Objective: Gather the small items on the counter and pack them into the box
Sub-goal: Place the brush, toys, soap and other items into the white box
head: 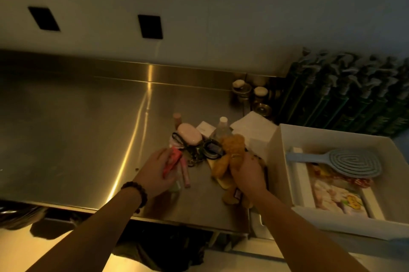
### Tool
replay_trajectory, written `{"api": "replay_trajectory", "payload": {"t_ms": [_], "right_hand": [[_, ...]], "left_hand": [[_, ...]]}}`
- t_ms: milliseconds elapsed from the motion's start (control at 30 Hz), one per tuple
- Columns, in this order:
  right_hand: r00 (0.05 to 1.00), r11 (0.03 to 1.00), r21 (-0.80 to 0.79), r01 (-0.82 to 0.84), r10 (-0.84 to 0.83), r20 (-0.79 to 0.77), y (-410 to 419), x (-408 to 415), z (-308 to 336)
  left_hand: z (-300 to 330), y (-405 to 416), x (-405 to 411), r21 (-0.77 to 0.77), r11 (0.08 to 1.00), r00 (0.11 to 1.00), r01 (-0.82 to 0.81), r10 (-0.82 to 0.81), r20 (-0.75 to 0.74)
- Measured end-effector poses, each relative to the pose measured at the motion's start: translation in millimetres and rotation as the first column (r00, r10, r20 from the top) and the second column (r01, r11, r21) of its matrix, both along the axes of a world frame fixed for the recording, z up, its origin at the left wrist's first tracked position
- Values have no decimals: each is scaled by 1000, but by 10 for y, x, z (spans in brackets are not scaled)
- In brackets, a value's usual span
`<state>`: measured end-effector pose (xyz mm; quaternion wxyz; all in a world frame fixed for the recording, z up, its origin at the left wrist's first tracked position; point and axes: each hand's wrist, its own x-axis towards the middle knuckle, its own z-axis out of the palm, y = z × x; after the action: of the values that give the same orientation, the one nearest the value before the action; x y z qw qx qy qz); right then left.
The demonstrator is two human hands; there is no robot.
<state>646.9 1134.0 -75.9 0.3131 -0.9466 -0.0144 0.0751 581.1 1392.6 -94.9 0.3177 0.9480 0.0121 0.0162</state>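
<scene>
Two hands busy: our right hand (246, 173) clutches plush toy (232, 150) for the box (278, 161), left hand (158, 172) grips tubes (171, 162) together.

Your small items sit clustered on the steel bench (88, 127): a pink oval case (190, 134), a coral tube (171, 161), a clear bottle (222, 128) and a tan plush toy (232, 147). Just right, the white box (332, 223) stands open, holding a blue hairbrush (345, 162).

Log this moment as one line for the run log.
left hand: on red tube | right hand: grips plush toy | box: holds hairbrush | counter pile unpacked
</scene>
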Motion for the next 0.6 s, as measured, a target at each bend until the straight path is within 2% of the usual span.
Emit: {"api": "replay_trajectory", "payload": {"t_ms": [133, 200, 367, 500, 600], "right_hand": [[997, 998, 30, 52, -54, 59, -5, -56, 9], [994, 995, 70, 77, -82, 70, 6, -82, 21], [994, 989, 138, 54, -66, 86, 13, -101, 39], [994, 988, 153, 31, -47, 99, -4, -127, 22], [994, 988, 156, 5, -22, 105, -38, -156, -11]], "left_hand": [[-135, 37, 6, -37, 996, 979, -76, 67, -194], [-185, 7, 20, -40, 996, 968, -80, 68, -243], [-359, -30, 14, 200, 979, 970, -46, 91, -223], [-393, -22, 25, 212, 973, 987, -90, 116, -115], [-383, -28, 56, 225, 967, 985, -120, 145, -98]]}}
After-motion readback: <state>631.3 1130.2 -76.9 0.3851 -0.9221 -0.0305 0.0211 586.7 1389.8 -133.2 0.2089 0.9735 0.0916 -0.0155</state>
